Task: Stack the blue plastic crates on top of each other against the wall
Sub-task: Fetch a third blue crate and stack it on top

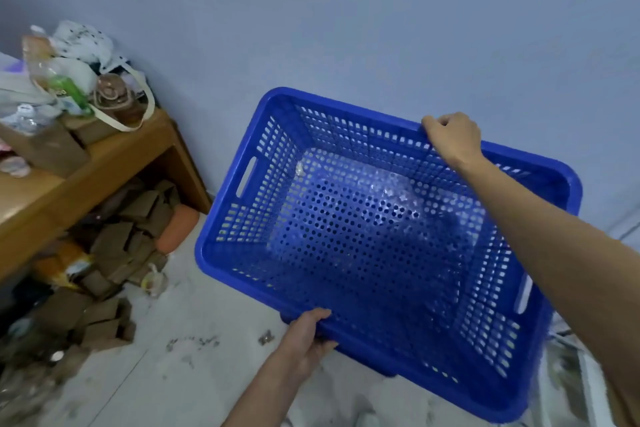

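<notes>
A large blue perforated plastic crate (pixel 263 253) fills the middle of the view, tilted, with its open top facing me and its far long rim near the pale blue wall (pixel 346 28). My left hand (pixel 306 333) grips the near long rim at the lower left. My right hand (pixel 450 137) is closed over the far long rim. The crate is empty; the floor shows through its holes. A dark blue edge shows just under the near rim; whether it belongs to another crate is unclear.
A wooden table (pixel 114 156) stands at the left against the wall, loaded with bags, bottles and boxes. Cardboard pieces (pixel 114 253) and an orange object (pixel 176 225) are piled under it. The light tiled floor (pixel 173 374) is dusty with small debris.
</notes>
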